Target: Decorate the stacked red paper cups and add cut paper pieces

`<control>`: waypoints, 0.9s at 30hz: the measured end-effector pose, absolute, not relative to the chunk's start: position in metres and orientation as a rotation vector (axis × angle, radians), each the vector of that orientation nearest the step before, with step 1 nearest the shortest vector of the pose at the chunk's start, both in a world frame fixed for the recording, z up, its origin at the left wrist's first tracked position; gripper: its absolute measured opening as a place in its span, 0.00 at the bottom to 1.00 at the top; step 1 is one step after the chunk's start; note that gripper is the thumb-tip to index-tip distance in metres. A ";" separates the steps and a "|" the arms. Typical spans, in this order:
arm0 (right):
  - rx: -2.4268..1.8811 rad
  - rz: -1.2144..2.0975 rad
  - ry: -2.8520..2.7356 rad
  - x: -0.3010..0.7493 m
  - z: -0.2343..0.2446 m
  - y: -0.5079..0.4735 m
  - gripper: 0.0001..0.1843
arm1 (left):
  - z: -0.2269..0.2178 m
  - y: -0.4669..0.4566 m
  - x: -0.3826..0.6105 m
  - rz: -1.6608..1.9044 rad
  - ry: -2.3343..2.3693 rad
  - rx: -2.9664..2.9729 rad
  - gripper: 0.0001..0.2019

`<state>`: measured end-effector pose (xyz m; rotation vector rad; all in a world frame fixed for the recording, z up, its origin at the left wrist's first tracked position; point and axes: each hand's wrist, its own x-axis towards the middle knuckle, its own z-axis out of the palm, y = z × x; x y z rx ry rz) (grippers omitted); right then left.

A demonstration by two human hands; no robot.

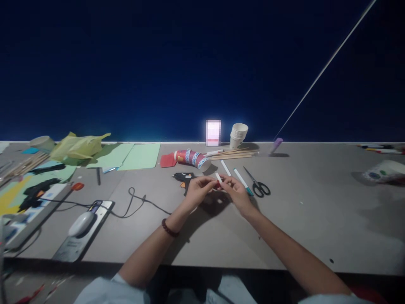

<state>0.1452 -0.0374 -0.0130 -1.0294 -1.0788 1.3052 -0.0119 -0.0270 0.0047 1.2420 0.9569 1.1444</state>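
Note:
My left hand (200, 188) and my right hand (236, 192) meet over the middle of the table, fingers closed in a pinch. Between their fingertips is a small white and red piece (219, 179); its kind is too small to make out. Just left of my left hand lies a black hot glue gun (185, 177), partly hidden by the hand. Beyond my right hand are a white pen (225, 167) and a white marker with a teal end (243, 181). Black-handled scissors (258, 185) lie to the right of that marker.
Behind are patterned red paper cups (192, 158), red paper (168, 160), wooden sticks (236, 154) and stacked white cups (238, 135). A black cord (152, 203) crosses to a power strip (39, 215) at left. A phone (84, 232) carries a white case. Another cup (386, 172) lies right.

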 end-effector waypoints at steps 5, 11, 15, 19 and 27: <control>-1.030 1.262 -1.047 0.147 -0.014 -0.035 0.18 | 0.006 -0.023 -0.020 1.269 0.969 1.494 0.12; -1.009 1.274 -1.083 0.153 -0.009 -0.032 0.20 | 0.008 -0.017 -0.030 1.339 0.868 2.154 0.16; -0.989 1.286 -1.140 0.159 -0.005 -0.032 0.21 | 0.008 -0.016 -0.031 1.383 0.836 2.337 0.13; -0.967 1.274 -1.232 0.160 -0.003 -0.030 0.22 | 0.008 -0.017 -0.029 1.427 0.871 2.365 0.08; -1.567 0.538 -1.648 0.221 0.014 -0.013 0.13 | 0.008 -0.021 -0.026 1.528 0.909 2.282 0.05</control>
